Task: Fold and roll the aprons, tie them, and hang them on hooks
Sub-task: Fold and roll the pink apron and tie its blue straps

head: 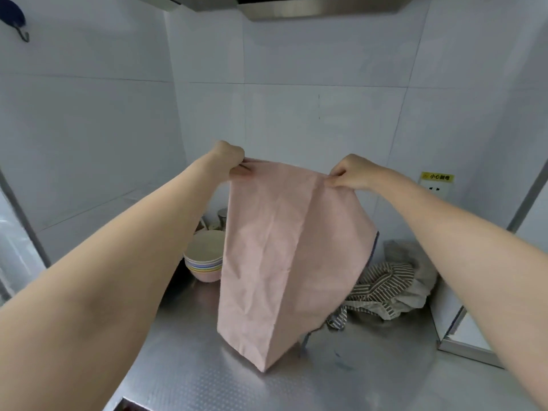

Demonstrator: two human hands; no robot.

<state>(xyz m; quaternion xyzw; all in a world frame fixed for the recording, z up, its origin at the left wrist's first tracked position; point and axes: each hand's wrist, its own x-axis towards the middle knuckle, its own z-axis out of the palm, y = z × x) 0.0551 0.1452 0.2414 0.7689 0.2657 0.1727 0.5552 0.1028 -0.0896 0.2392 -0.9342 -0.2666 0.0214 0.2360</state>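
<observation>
A pink apron [278, 262] hangs folded in the air above the steel counter [370, 378], its lowest corner just over the surface. My left hand [229, 157] pinches its top left corner. My right hand [353, 172] pinches its top right corner. A striped apron [382, 284] lies crumpled on the counter behind and to the right of the pink one, with grey cloth [406, 253] bunched beside it. A blue wall hook [13, 17] sits high on the left wall with nothing hanging on it.
A stack of pastel bowls [204, 256] stands at the back left of the counter, with metal utensils [221, 216] behind it. A wall socket with a yellow warning label [437, 182] is on the right wall. A range hood [311, 5] hangs overhead.
</observation>
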